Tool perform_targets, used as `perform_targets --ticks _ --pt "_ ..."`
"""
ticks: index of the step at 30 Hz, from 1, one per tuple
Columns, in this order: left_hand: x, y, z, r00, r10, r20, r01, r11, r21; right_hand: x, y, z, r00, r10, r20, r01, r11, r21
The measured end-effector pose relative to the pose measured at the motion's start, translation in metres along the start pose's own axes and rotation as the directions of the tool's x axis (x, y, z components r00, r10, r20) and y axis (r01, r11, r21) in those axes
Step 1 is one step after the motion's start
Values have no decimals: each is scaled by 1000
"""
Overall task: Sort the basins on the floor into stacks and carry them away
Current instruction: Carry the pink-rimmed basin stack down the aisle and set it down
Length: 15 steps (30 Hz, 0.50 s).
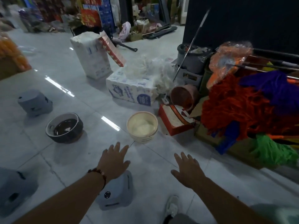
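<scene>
Head view: both hands empty, fingers spread, left hand (114, 160) and right hand (187, 168) low centre over the tiled floor (153, 160). Cream basin (142, 126) upright just above them at centre, dark basin (64, 127) to its left. Grey basins upturned at mid left (34, 103), lower left (15, 191) and under the left wrist (117, 193).
</scene>
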State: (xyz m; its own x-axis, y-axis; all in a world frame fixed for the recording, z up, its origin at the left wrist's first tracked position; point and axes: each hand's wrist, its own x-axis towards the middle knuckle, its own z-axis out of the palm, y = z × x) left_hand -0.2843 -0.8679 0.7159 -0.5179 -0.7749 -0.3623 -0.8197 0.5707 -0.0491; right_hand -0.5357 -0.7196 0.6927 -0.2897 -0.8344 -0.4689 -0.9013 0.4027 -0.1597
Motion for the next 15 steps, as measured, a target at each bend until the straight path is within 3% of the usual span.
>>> perform_targets --ticks 5,9,15 --pt "83 -5 -18 989 -113 94 120 990 -74 118 20 -63 996 -79 41 80 996 -34" --pt "146 -17 -34 987 -126 97 138 982 -129 200 27 -110 993 -89 72 94 993 -72" --pt "280 -60 -22 978 -134 161 161 973 -165 335 17 -128 985 -100 139 115 989 -97"
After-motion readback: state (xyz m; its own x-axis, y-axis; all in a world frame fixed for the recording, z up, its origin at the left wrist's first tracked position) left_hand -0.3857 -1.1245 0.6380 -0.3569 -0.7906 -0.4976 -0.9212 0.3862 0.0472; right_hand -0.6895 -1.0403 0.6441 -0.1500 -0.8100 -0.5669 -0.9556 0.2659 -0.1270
